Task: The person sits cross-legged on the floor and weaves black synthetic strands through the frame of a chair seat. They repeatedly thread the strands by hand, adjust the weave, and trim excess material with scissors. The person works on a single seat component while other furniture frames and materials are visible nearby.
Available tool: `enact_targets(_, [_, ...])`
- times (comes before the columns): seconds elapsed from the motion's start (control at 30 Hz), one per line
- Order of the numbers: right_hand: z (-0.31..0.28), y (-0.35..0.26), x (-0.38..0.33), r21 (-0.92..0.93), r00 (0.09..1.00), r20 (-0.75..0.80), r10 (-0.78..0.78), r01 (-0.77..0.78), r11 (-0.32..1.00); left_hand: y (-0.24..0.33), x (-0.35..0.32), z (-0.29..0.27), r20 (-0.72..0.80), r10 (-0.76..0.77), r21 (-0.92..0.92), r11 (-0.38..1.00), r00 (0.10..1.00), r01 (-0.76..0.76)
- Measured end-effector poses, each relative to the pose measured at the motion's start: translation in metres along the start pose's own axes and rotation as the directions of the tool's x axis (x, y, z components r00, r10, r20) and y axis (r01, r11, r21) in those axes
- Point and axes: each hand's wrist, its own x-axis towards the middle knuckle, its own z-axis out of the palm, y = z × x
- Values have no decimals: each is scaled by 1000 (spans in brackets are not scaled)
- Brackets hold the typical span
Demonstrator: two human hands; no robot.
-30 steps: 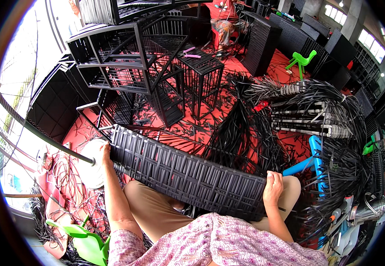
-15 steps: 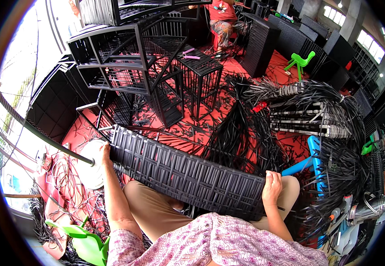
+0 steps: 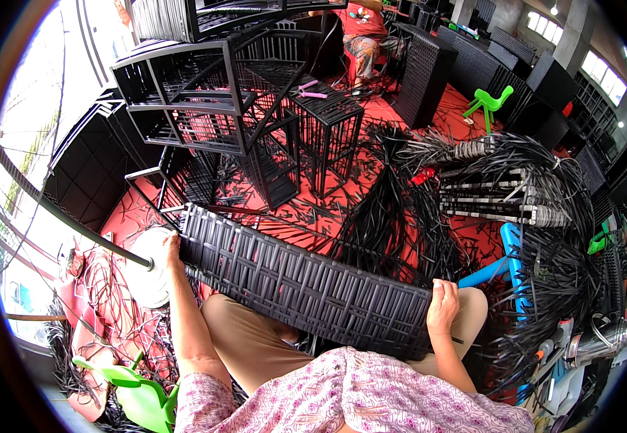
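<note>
We hold the woven black panel [image 3: 302, 281] across our lap, left hand [image 3: 172, 249] and right hand [image 3: 443, 307] each with a closed grip on an end; black frames [image 3: 212, 108] and loose black strips [image 3: 393, 209] crowd the red floor [image 3: 313, 216] ahead.

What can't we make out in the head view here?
- Left hand fingers: behind the woven black panel edge, grip unclear.
- Panel underside and the lap beneath: hidden by the panel.
- Right hand: fingers curl over the panel's end, palm side hidden.
- Seated person at top: cut off by the rim.
</note>
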Motion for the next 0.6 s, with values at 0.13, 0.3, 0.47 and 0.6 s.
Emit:
enact_targets(0.13, [-2,-3,5,-29,999,-48,-24,22,999,-2,-18,36,-62,-9,-29,1000,998,8])
enact_targets(0.3, [12,-4,4,19,1000,26,-6,6,1000,24,-21,-12,-1,28,79,997,1000,-28])
enact_targets(0.47, [2,13,-1,-27,997,76,-16,18,999,42,-60,30,31,36,50,998,999,-37])
enact_targets(0.6, [-5,8,-1,-65,993,117,-11,19,998,56,-78,39,3,-54,65,996,999,54])
